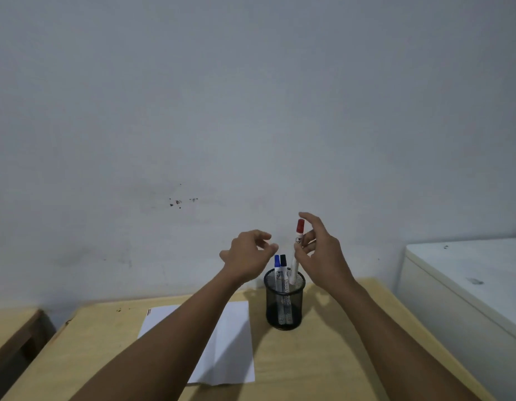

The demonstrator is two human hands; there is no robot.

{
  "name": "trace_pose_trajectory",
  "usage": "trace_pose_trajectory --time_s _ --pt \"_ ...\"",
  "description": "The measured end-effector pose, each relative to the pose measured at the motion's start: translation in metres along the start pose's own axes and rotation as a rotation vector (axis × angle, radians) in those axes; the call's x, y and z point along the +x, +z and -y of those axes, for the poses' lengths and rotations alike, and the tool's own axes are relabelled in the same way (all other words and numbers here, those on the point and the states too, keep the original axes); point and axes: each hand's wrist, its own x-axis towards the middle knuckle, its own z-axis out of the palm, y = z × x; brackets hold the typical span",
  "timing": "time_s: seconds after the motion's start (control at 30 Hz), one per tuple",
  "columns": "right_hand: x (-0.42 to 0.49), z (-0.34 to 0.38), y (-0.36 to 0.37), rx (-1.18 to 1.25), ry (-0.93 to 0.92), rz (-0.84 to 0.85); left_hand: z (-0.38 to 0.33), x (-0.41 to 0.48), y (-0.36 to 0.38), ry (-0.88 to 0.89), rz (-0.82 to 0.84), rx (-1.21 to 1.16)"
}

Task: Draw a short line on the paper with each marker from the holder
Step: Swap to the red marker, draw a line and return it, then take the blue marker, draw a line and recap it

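While its lower end sits at the rim of the black mesh holder [284,306], the red-capped marker [297,250] stands nearly upright, pinched at its white barrel by the right hand [320,256]; the index finger arches over the red cap and the other fingers spread loosely. Whether the marker's tip is inside the holder or just above its rim is hard to tell, since the thumb covers part of the barrel. Two more markers stand in the holder, a blue-capped marker [277,267] and a black-capped marker [283,266], side by side at its left. The left hand [248,257] hovers just left of them, fingers curled but apart, holding nothing. Left of the holder a white sheet of paper [230,337] lies flat on the pale wooden table [323,357], partly covered by the left forearm. A white cabinet [468,285] stands at the right, and a grey wall [251,111] fills the background.
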Motion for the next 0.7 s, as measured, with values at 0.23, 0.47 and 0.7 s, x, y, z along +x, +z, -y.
trace_pose_trajectory --time_s 0.23,0.47,0.7 --pt "0.009 -0.038 0.019 -0.175 0.127 0.198 0.020 0.016 0.040 -0.095 0.155 0.024" --pt "0.015 -0.047 0.029 -0.250 0.199 0.243 0.031 0.021 0.053 -0.123 0.107 -0.044" --pt "0.016 -0.038 0.027 -0.181 0.167 0.031 0.021 0.017 0.038 -0.124 -0.004 -0.091"
